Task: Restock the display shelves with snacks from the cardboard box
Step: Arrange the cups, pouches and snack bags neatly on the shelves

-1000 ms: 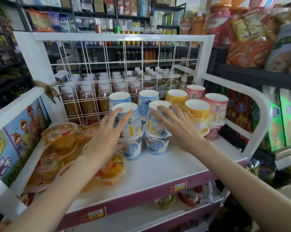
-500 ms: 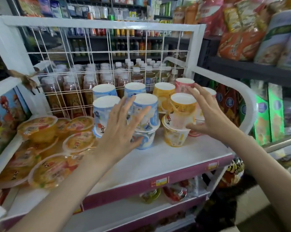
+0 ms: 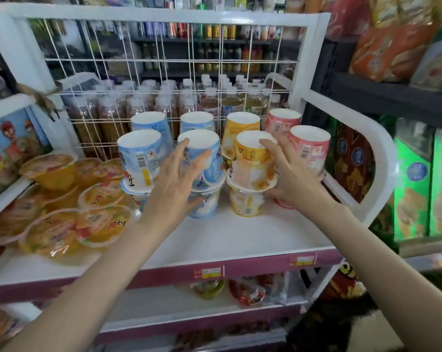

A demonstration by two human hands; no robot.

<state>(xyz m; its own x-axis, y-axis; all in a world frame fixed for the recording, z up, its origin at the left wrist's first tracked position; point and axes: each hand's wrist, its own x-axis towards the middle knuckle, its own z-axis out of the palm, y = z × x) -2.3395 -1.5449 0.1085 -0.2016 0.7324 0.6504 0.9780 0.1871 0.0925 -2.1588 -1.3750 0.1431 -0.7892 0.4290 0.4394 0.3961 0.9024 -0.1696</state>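
Observation:
Stacked snack cups stand on the white display shelf (image 3: 240,237): blue ones on the left, yellow in the middle, pink on the right, each upper cup upside down on a lower one. My left hand (image 3: 179,179) lies against the front blue cup stack (image 3: 209,158), fingers spread. My right hand (image 3: 288,179) is pressed between the front yellow cup stack (image 3: 250,168) and the front pink cup (image 3: 310,146), fingers spread. Neither hand lifts a cup. The cardboard box is out of sight.
Clear jelly cups (image 3: 62,219) with orange fruit fill the shelf's left half. A white wire grid (image 3: 164,72) backs the shelf, with bottles (image 3: 164,100) behind it. The white side rail (image 3: 377,158) curves at the right. A lower shelf (image 3: 214,308) holds more cups. Bagged snacks (image 3: 397,41) hang on the right.
My right hand has come in from the pink cups to the gap beside the yellow stack. My left hand stays on the blue stack. The view has moved closer and lower.

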